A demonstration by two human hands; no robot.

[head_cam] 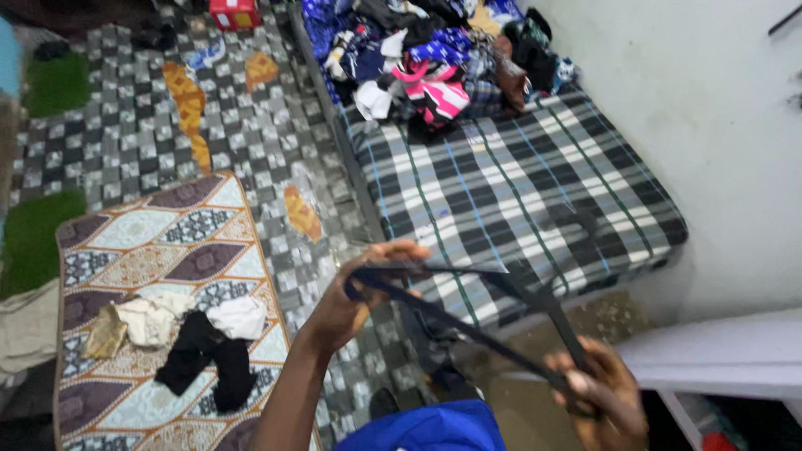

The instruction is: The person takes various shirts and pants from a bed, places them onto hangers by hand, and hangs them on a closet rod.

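Green mats (38, 238) line the far left edge of the floor, and beside them a patterned rug (167, 242) carries a small heap of clothes, pale pieces (150, 319) lying against a black garment (205, 359). The checkered floor (125, 142) runs up to a red box (234, 12) at the top.

Near the middle, the left hand (355, 301) is closed around one end of a dark strap (468, 321), the fingers curled over a loop of it. The strap hangs taut in the air in front of the person, above the near edge of the bed, slanting down to the right hand (597, 401), which grips the other end in a fist. The picture is blurred here, so the strap's exact make is hard to tell.

Behind the strap lies a plaid mattress (518, 192), its upper end buried under a pile of mixed clothing (434, 58), pink, blue and black. A white wall (718, 142) closes the right side, with a white shelf (718, 355) low in the corner.

As I judge it, the strap could slide from one fist if the pull grows uneven, and a freed end might whip back toward the person or drop to the floor. The loose clothes on the rug could also catch a foot.
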